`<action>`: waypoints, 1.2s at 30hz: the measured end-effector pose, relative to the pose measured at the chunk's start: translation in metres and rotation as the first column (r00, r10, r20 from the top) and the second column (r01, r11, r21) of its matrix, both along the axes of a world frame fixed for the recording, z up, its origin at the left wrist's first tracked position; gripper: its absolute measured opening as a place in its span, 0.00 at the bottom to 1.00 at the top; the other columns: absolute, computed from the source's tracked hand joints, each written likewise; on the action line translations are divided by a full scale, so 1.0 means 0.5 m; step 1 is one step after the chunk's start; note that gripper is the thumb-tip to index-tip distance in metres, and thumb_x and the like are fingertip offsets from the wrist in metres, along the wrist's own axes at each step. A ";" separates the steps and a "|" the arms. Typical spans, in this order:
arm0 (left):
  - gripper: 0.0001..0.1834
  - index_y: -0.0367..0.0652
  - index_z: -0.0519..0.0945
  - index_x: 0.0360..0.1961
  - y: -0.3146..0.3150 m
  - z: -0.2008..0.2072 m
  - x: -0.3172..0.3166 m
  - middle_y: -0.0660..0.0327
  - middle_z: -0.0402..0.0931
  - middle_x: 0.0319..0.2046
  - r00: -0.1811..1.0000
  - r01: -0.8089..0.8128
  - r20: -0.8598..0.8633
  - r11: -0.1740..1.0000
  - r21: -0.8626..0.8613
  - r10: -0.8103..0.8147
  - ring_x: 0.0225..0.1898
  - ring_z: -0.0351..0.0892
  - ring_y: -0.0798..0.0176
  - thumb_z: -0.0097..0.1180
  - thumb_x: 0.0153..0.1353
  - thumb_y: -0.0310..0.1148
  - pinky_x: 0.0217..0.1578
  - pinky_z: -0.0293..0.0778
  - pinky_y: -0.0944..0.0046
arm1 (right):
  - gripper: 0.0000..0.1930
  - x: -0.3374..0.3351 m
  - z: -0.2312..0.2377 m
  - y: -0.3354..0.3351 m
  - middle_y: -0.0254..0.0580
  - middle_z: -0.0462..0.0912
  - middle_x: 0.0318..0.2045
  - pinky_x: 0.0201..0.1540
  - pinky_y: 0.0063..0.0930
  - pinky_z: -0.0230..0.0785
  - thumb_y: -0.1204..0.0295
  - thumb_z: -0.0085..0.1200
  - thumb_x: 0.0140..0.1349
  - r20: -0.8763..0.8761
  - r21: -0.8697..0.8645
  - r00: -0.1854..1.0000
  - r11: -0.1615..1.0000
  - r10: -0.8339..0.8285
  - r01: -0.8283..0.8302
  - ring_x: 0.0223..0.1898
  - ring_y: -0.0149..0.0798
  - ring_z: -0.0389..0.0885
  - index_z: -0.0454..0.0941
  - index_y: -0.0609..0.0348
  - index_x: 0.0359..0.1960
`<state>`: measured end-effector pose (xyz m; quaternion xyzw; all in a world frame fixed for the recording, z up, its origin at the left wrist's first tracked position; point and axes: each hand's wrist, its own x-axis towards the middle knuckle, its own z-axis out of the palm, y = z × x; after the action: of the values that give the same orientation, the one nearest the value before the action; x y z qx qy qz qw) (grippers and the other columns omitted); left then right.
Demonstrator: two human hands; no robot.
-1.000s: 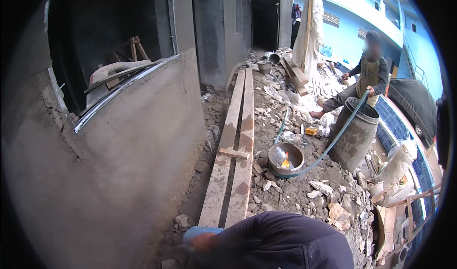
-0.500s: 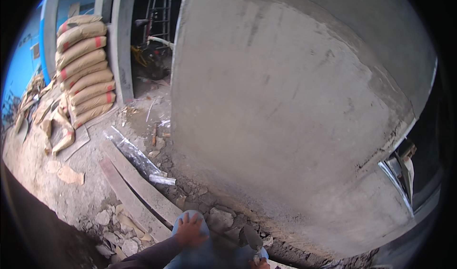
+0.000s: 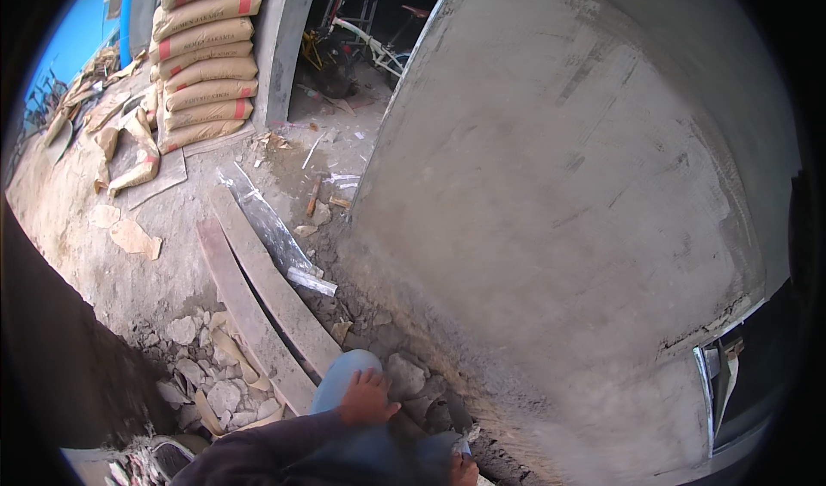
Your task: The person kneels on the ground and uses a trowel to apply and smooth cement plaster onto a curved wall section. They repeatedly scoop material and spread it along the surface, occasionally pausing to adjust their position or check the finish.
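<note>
My left hand [image 3: 368, 397] rests on my bent knee [image 3: 348, 370], which is in light blue trousers. Its fingers lie spread over the cloth and it holds nothing. Low in the picture, my right hand [image 3: 465, 470] is closed round the handle of a trowel [image 3: 459, 415]. The trowel's grey blade points away from me, over the rubble at the wall's foot, and is hard to tell from the ground. In front and to the right stands a large wall [image 3: 542, 193] covered in grey plaster, with a rougher patch along its upper right edge.
Two long planks [image 3: 267, 288] lie on the ground at the left, beside a clear plastic sheet [image 3: 271, 219]. Broken rubble [image 3: 219, 383] is heaped near them. Farther back stand stacked cement sacks [image 3: 209, 73] and a bicycle [image 3: 370, 43]. A window opening [image 3: 731, 383] is at the right.
My view has turned, so the sacks and the wall appear farther right. My left hand stays on the knee, and my right hand still holds the trowel low down.
</note>
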<state>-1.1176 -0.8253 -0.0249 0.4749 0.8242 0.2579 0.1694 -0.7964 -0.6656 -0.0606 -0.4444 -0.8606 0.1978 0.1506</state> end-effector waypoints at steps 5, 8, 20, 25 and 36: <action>0.36 0.34 0.78 0.63 0.076 0.005 0.104 0.45 0.80 0.59 0.673 -0.010 0.730 0.985 0.173 -0.121 0.64 0.78 0.49 0.48 0.77 0.60 0.65 0.69 0.53 | 0.25 -0.165 0.111 -0.037 0.67 0.87 0.36 0.41 0.62 0.76 0.54 0.60 0.70 -0.157 -0.109 0.986 0.991 0.057 -0.074 0.39 0.70 0.87 0.73 0.68 0.49; 0.33 0.32 0.79 0.56 0.140 0.000 0.120 0.49 0.82 0.54 0.536 -0.026 0.830 0.980 0.197 -0.152 0.58 0.80 0.56 0.46 0.80 0.58 0.58 0.73 0.57 | 0.22 -0.268 0.189 -0.037 0.69 0.86 0.36 0.44 0.63 0.76 0.55 0.55 0.73 -0.085 -0.120 0.979 0.974 0.183 -0.192 0.40 0.73 0.86 0.72 0.65 0.49; 0.19 0.53 0.71 0.51 0.400 0.002 -0.084 0.65 0.71 0.37 -0.551 -0.765 0.703 0.610 -0.208 -0.450 0.38 0.75 0.63 0.41 0.82 0.56 0.42 0.78 0.55 | 0.21 -0.462 0.396 0.142 0.66 0.81 0.49 0.60 0.56 0.72 0.65 0.61 0.70 0.031 0.357 0.917 0.852 0.398 -0.382 0.56 0.68 0.79 0.79 0.70 0.56; 0.25 0.48 0.69 0.57 0.567 0.053 -0.245 0.64 0.66 0.36 -0.580 -0.810 0.676 0.416 -0.415 -0.455 0.36 0.74 0.63 0.41 0.81 0.59 0.40 0.78 0.54 | 0.23 -0.522 0.695 0.311 0.61 0.69 0.68 0.66 0.54 0.65 0.61 0.56 0.76 0.125 0.853 0.990 0.503 0.066 -0.141 0.68 0.61 0.69 0.77 0.71 0.61; 0.24 0.34 0.64 0.58 0.715 0.050 -0.539 0.54 0.76 0.38 -0.576 -0.792 0.794 0.374 -0.483 -0.195 0.31 0.78 0.59 0.38 0.84 0.48 0.31 0.79 0.56 | 0.26 -0.739 0.850 0.531 0.50 0.65 0.76 0.76 0.49 0.51 0.55 0.48 0.80 0.193 0.907 0.981 -0.379 -0.017 -0.185 0.78 0.54 0.60 0.69 0.57 0.71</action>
<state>-1.3871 -0.4676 0.0002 -0.3622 0.2735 0.7903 0.4116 -1.1657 -0.3999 0.3642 -0.0685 -0.6832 -0.6178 0.3833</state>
